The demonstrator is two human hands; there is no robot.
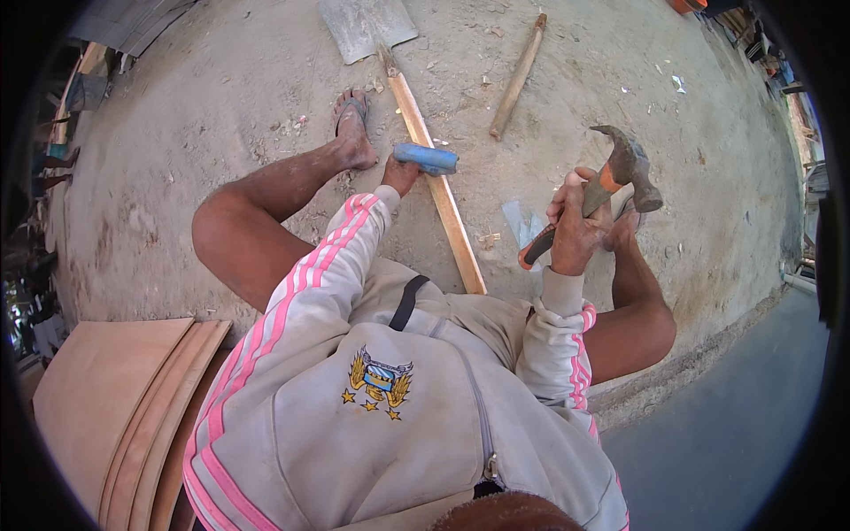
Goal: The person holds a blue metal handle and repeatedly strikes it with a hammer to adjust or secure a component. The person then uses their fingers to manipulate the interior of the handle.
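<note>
In my left hand is a short blue tube, fingers closed around its left end. It lies across a pale squared wooden shaft, above or against it; I cannot tell which. At the far end that shaft meets a grey metal shovel blade lying on the ground. My right hand grips a claw hammer with an orange and black handle, its head up and to the right. The hammer is apart from the tube and the shaft. The shaft's near end lies between my legs.
A round wooden stick rests on the sandy ground beyond the tube. Clear plastic scraps lie beside the hammer handle. Several thin wooden sheets are stacked at lower left. A smooth grey slab borders the ground at lower right.
</note>
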